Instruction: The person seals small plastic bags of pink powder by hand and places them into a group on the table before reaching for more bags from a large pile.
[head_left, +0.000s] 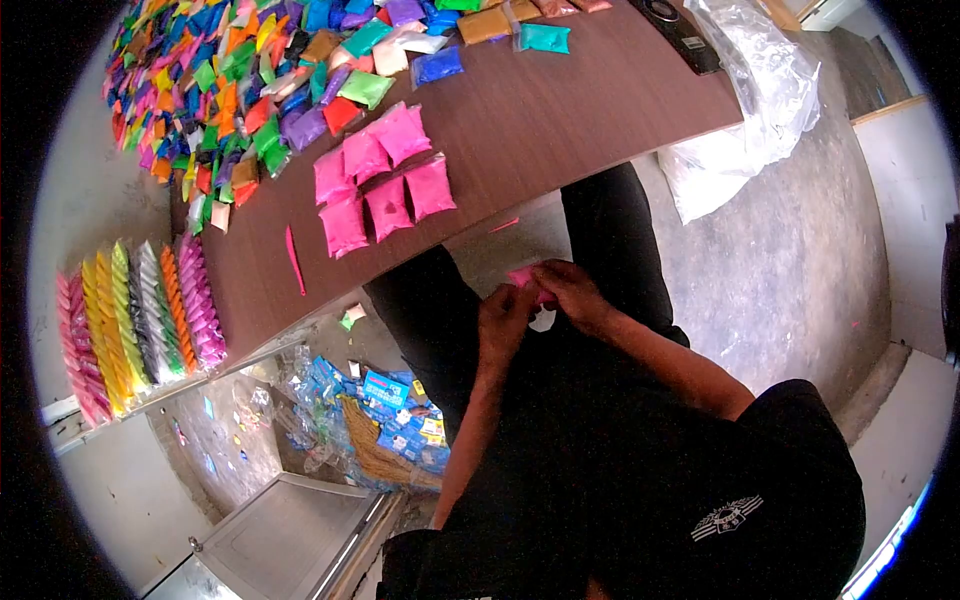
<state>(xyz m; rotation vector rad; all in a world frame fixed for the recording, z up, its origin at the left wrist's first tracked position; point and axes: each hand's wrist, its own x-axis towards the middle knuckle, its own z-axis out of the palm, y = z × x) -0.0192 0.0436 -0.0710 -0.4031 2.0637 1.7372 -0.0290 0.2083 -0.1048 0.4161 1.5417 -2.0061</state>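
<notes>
Over my lap, both hands meet at a small pink packet [520, 276]. The fingers of my left hand [506, 312] are closed on its near side. My right hand [572, 291] pinches it from the other side, and the fingers cover much of it. A bit of clear or white film shows below the fingertips. On the brown table [520, 130] ahead lie several plump pink packets [366, 155] in two rows. A thin pink stick-like tool [294, 260] rests on the table to their left.
A large heap of multicoloured packets [230, 90] covers the table's far left. Twisted coloured packet strips [140, 320] stand at the left end. A clear plastic bag [750, 110] hangs at the right corner, near a black device [680, 35]. Blue wrappers [390, 400] litter the floor.
</notes>
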